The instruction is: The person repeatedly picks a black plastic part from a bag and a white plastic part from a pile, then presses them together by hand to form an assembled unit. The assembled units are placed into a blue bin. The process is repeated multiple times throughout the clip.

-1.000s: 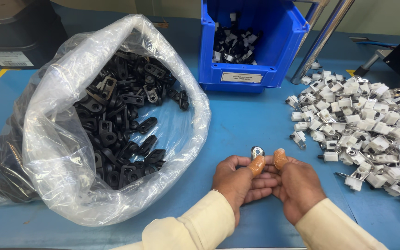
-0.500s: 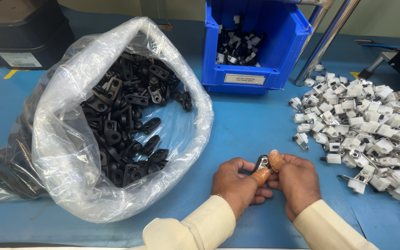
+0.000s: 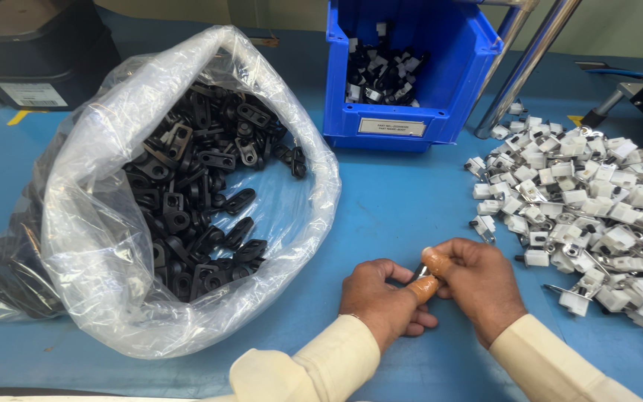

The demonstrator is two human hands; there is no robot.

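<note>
Left hand: our fingers close around a small part, thumb in an orange finger cot.
Right hand: pinches the same part from above.
Part: mostly hidden between both hands, above the blue table.
Left: clear bag of black clips.
Right: pile of white clips.
Behind: blue bin.

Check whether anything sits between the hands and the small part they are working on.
Nothing visible does. The left hand and right hand both pinch the small part directly between thumbs wearing orange finger cots; the part is mostly hidden by them.
</note>
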